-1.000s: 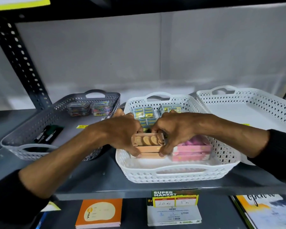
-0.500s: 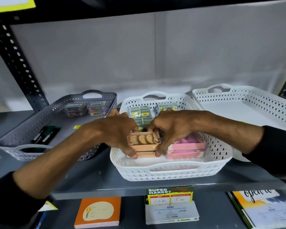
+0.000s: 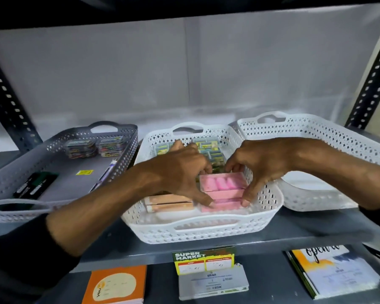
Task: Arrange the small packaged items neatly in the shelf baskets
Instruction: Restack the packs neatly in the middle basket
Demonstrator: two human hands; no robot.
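Note:
A white perforated basket (image 3: pixel 206 232) stands in the middle of the grey shelf. Inside it, at the front right, lies a stack of pink packets (image 3: pixel 222 186). My left hand (image 3: pixel 180 172) presses on the stack's left side and my right hand (image 3: pixel 259 165) on its right side, thumbs at the lowest packet. A stack of orange packets (image 3: pixel 169 202) lies beside it at the front left, partly under my left wrist. Yellow-and-blue packets (image 3: pixel 215 150) fill the back of the basket, partly hidden by my hands.
A grey basket (image 3: pixel 13 172) on the left holds small colourful boxes (image 3: pixel 94 147), a dark pack and a pen. Another white basket (image 3: pixel 320 137) stands at the right, overlapping the middle one. Notebooks (image 3: pixel 116 286) and a price tag (image 3: pixel 204 260) sit on the lower shelf. Slotted uprights flank the shelf.
Both hands have left the orange stack and moved right onto the pink stack. The view has shifted slightly.

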